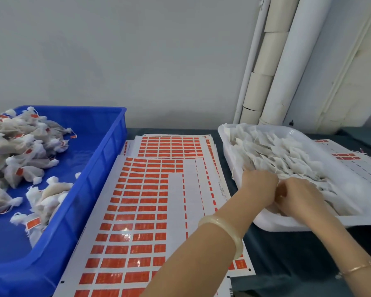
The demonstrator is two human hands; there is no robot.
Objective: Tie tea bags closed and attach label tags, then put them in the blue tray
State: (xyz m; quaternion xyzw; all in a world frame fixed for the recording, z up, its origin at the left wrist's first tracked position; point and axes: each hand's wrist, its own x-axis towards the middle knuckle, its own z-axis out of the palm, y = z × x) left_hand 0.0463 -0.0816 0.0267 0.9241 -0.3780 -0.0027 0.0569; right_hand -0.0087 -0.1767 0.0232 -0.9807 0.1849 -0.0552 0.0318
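Untied tea bags (pixel 287 155) lie heaped in the white tray (pixel 276 225) at the right of the tabletop (pixel 287 258). The left hand (pixel 258 185) and right hand (pixel 302 198) meet at the heap's near edge, fingers curled under; whether they hold a bag cannot be told. Label sheets (pixel 141 211) lie between this tray and the blue tray (pixel 99 172), which holds tagged tea bags (pixel 24 151)

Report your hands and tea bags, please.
Left hand, right hand curled together on untied bags in white tray, grip hidden. Tagged bags in blue tray. Nothing blocking.
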